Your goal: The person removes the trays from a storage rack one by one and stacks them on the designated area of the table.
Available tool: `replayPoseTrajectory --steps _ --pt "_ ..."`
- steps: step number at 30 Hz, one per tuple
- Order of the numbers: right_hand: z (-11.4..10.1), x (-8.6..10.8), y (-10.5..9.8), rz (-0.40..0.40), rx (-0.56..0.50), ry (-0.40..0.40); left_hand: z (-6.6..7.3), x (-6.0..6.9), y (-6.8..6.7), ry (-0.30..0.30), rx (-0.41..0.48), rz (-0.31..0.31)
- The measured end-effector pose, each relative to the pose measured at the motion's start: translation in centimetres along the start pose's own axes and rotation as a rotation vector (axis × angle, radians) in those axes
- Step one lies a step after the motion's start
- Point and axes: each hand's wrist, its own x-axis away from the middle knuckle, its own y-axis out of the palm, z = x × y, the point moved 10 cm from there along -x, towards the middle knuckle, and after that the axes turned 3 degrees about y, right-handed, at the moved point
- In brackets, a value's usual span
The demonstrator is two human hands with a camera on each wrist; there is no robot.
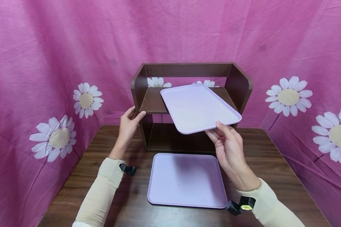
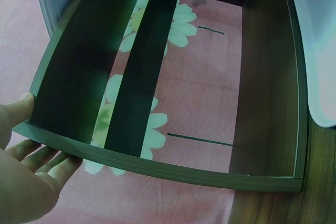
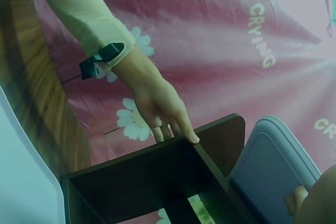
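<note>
A dark brown two-tier wooden shelf (image 1: 238, 85) stands toward the back of the table. My left hand (image 1: 127, 126) grips its left side panel near the middle board, the thumb over the front edge and the other fingers outside. In the left wrist view, this left hand (image 2: 31, 182) curls around the panel's edge. With thumb above and fingers below, my right hand (image 1: 230, 148) holds a lilac tray (image 1: 200, 108) by its near right corner. That tray is turned at an angle, its far part over the shelf's upper board; whether it touches there I cannot tell.
A second lilac tray (image 1: 187, 183) lies flat on the wood-grain table (image 1: 261, 176) in front of the shelf. Pink cloth (image 1: 108, 41) with white daisies surrounds the table at the back and both sides. The lower compartment (image 1: 179, 138) faces forward, partly behind the held tray.
</note>
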Motion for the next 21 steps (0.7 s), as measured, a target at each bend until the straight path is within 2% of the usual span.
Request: replayPoseTrajectory --steps 21 --pt "-2.2 0.8 -0.1 -0.085 0.010 -0.055 -0.2 0.0 0.0 -0.008 -0.001 -0.001"
